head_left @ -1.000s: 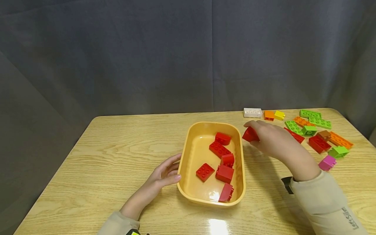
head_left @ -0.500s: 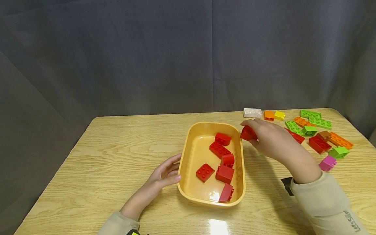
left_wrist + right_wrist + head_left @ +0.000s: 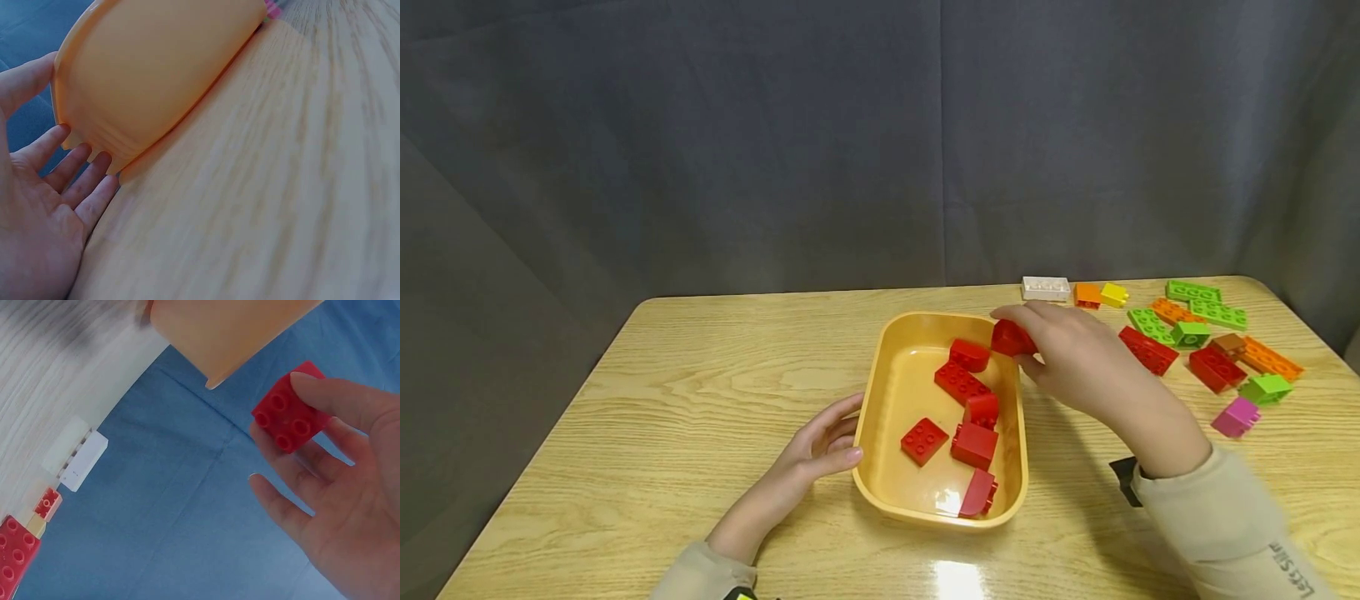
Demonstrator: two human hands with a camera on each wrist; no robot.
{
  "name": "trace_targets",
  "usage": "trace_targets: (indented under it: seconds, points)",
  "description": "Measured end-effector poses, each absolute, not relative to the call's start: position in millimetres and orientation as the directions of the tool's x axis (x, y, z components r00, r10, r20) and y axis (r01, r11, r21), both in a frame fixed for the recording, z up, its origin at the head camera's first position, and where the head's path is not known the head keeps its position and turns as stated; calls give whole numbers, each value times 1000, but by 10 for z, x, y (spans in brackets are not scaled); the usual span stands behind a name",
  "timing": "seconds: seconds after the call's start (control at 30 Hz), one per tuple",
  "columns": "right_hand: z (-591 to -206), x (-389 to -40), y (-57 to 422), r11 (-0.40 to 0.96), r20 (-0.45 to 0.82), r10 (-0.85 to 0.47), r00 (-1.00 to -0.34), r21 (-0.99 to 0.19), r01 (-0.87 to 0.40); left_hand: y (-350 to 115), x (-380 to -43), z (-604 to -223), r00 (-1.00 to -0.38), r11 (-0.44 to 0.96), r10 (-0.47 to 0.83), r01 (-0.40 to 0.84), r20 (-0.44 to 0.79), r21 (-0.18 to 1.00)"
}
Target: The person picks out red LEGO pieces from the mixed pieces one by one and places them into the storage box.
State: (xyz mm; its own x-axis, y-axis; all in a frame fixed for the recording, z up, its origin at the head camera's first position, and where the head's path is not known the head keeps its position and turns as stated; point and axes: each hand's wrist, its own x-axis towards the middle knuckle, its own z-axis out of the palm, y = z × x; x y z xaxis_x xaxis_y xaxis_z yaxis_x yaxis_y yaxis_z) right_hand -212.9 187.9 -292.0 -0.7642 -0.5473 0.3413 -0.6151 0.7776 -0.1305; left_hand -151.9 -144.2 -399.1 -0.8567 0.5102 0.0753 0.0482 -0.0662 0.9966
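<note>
My right hand (image 3: 1075,354) pinches a red toy building brick (image 3: 1011,338) between thumb and fingers, over the far right rim of a yellow-orange tray (image 3: 904,379). In the right wrist view the studs of this red brick (image 3: 289,415) face the camera. Several red bricks lie inside the tray, among them a square brick (image 3: 924,441) on its own and a long studded brick (image 3: 961,382). At the tray's left side is my left hand (image 3: 812,450), fingers extended. The left wrist view has its fingertips against the outer wall (image 3: 156,69) and the thumb by the rim.
Right of the tray, loose bricks lie spread on the wooden table (image 3: 737,358): two red bricks (image 3: 1148,351), several green and orange ones, and a pink brick (image 3: 1236,417). A white brick (image 3: 1046,288) sits at the far edge, before a dark curtain (image 3: 850,167).
My right hand has moved left with the red brick, from beside the tray to over its right rim. The left hand and the tray have stayed in place.
</note>
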Motion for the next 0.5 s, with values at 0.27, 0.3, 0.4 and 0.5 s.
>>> trace_targets:
  seconds: [0.27, 0.3, 0.4, 0.5]
  points:
    - [-2963, -2130, 1824, 739, 364, -583, -726, -135, -661, -1445, -1516, -3979, -856, -64, 512, 49, 75, 997]
    - [-2970, -2132, 1819, 733, 370, -588, -720, -133, -667, -1444, -1515, -3975, -857, -62, 511, 48, 73, 997]
    - [-2987, -2131, 1797, 721, 377, -597, -708, -133, -680, -1443, -1511, -3966, -857, -57, 511, 41, 65, 998]
    - [-3005, -2127, 1772, 717, 375, -603, -704, -133, -685, -1443, -1510, -3962, -857, -59, 511, 36, 61, 998]
